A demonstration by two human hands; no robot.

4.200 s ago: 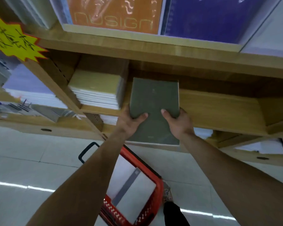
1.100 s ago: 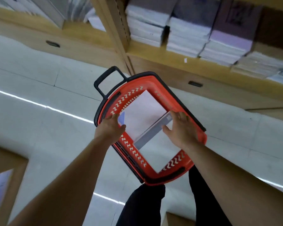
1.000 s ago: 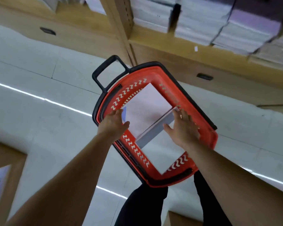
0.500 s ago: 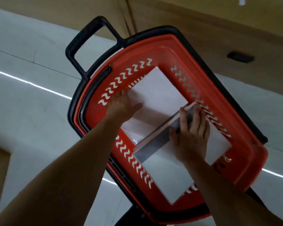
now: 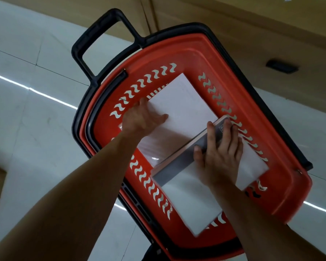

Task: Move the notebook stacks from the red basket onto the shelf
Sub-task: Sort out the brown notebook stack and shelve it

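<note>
A red basket [image 5: 205,48] with a black rim and handle stands on the floor below me. Two notebook stacks lie inside it. The far white notebook stack [image 5: 184,108] is flat. The near notebook stack [image 5: 186,196] is white with a grey band along its far edge and overlaps the first one. My left hand [image 5: 141,117] holds the left edge of the far stack, thumb on top and fingers hidden over the side. My right hand [image 5: 220,153] lies flat on the near stack, its fingers spread across the grey band. Only the shelf's wooden base [image 5: 233,19] shows.
Pale glossy floor tiles [image 5: 36,119] surround the basket, with light streaks across them. The shelf unit's wooden base runs along the top, with a dark slot [image 5: 281,66] at the right. The basket's black handle [image 5: 100,42] sticks out toward the shelf.
I have leaned down from the shelf to the basket. Both hands have gone in: the left slid onto the far stack's edge, the right settled on the grey-banded stack.
</note>
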